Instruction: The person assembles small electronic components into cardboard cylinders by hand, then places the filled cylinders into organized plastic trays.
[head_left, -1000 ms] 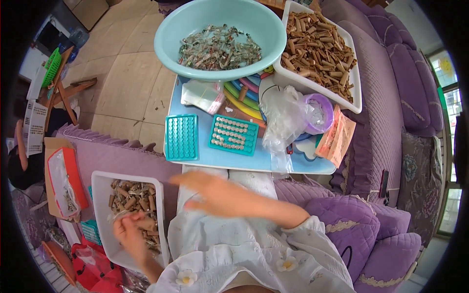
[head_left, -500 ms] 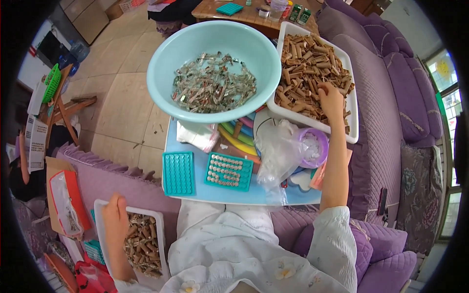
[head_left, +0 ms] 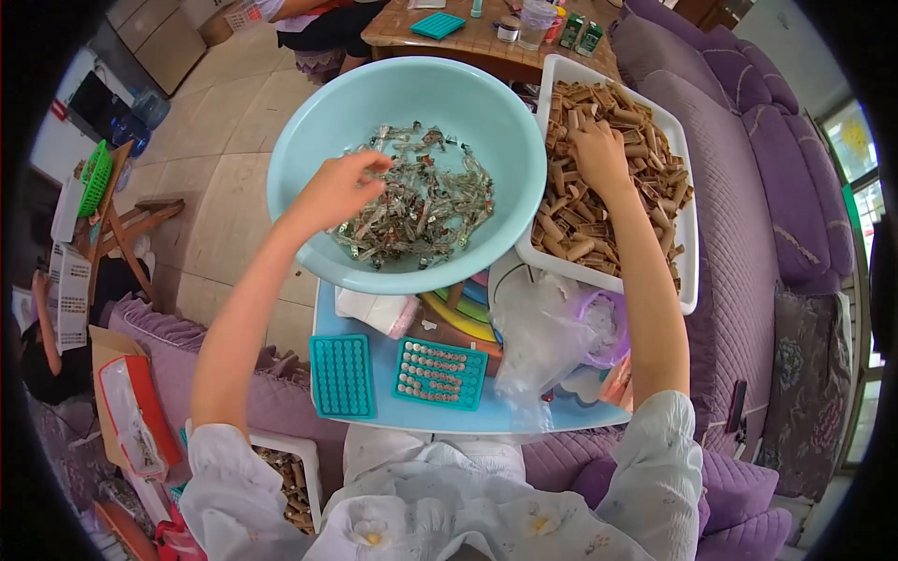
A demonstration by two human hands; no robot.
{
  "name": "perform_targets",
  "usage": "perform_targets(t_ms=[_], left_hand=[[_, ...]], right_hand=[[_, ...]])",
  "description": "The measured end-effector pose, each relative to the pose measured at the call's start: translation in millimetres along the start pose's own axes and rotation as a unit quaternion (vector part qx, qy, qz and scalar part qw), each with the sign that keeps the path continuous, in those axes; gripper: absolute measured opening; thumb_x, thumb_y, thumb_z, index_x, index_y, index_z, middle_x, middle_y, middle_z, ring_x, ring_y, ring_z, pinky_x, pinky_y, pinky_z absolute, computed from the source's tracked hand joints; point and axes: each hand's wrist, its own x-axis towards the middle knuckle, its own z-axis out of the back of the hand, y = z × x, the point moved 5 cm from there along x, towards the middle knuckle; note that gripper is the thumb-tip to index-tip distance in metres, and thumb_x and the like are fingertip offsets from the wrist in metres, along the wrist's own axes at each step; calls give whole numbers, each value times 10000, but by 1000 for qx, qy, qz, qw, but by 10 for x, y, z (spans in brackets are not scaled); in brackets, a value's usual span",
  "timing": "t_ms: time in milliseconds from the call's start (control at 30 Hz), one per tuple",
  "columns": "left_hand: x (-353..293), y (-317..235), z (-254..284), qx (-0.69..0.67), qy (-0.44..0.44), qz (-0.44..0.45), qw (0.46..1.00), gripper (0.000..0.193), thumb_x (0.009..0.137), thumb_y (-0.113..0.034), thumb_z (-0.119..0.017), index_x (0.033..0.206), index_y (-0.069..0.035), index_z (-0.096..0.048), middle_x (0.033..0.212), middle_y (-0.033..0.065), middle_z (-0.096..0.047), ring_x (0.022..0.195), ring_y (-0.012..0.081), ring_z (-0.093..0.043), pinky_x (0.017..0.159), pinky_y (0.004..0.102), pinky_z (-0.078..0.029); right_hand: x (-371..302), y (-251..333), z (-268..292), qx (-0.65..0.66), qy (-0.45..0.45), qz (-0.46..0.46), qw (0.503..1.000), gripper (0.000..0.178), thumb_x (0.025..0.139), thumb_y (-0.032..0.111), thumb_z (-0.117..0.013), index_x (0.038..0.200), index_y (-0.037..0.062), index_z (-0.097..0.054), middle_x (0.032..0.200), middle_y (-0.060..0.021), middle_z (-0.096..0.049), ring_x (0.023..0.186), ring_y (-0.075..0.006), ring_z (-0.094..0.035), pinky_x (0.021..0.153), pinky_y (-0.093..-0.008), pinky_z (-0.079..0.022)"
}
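Note:
My left hand (head_left: pixel 342 194) is over the light-blue basin (head_left: pixel 292 140), thumb and fingers apart with nothing seen between them. Below it lies a heap of small clear pieces (head_left: pixel 426 201) with dark and reddish bits. On the right, my right hand (head_left: pixel 601 157) reaches into the white tray (head_left: pixel 689 271) full of brown tube-like pieces (head_left: pixel 582 249). Its fingers are bent down and closed around a brown tube piece; the fingertips are partly hidden. Nearer me, one teal grid tray (head_left: pixel 341 376) shows no discs, while another teal grid tray (head_left: pixel 440 374) holds several rows of silvery round discs.
On the light-blue table (head_left: pixel 374 425) are a clear plastic bag (head_left: pixel 533 327), a purple round container (head_left: pixel 603 327) and a white packet (head_left: pixel 374 309). A white box of brown pieces (head_left: pixel 301 449) stands lower left. A purple sofa (head_left: pixel 734 234) flanks the right; another person sits far off.
My left hand has left the white box at lower left and come over the basin. My right hand has moved farther up and left within the tray. The view has shifted slightly.

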Motion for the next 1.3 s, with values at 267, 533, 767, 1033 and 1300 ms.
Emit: perform_targets(t_ms=[267, 533, 767, 1033, 1300], left_hand=[[1044, 536, -258, 75, -40, 51, 995, 180, 745, -130, -538, 894, -42, -586, 790, 91, -610, 733, 190, -593, 655, 281, -459], [1570, 774, -646, 282, -34, 61, 957, 244, 693, -223, -595, 879, -64, -599, 820, 122, -611, 748, 277, -583, 677, 353, -459], [1179, 507, 278, -86, -131, 66, 986, 229, 740, -163, -543, 944, -61, -558, 876, 82, -599, 804, 175, -561, 707, 288, -441], [16, -428, 486, -265, -132, -92, 951, 195, 828, -54, -424, 993, -23, -524, 938, 17, -530, 808, 83, -504, 722, 224, -427], [-1214, -1057, -150, -382, -92, -81, 916, 196, 799, 0, -430, 988, -14, -478, 1002, 54, -506, 817, 123, -531, 747, 242, -443]], right_hand=[[-156, -136, 234, 187, -118, -66, 973, 183, 737, 65, -538, 890, 4, -460, 811, -142, -568, 787, -291, -541, 701, -380, -417], [-585, 8, 823, 289, -261, -75, 918, 166, 757, 73, -557, 905, 10, -517, 804, -115, -557, 725, -243, -552, 640, -296, -438], [-1136, -52, 1159, 379, -295, -155, 863, 201, 780, 76, -544, 963, -1, -510, 845, -91, -559, 729, -172, -555, 644, -253, -441], [-1230, 389, 1405, 552, -258, -200, 767, 234, 841, 89, -466, 1039, -35, -451, 840, -75, -541, 736, -107, -538, 665, -213, -428], [-1372, 1509, 1759, 777, -185, -76, 597, 134, 859, 40, -363, 987, 5, -345, 841, -94, -530, 728, -139, -530, 658, -239, -427]])
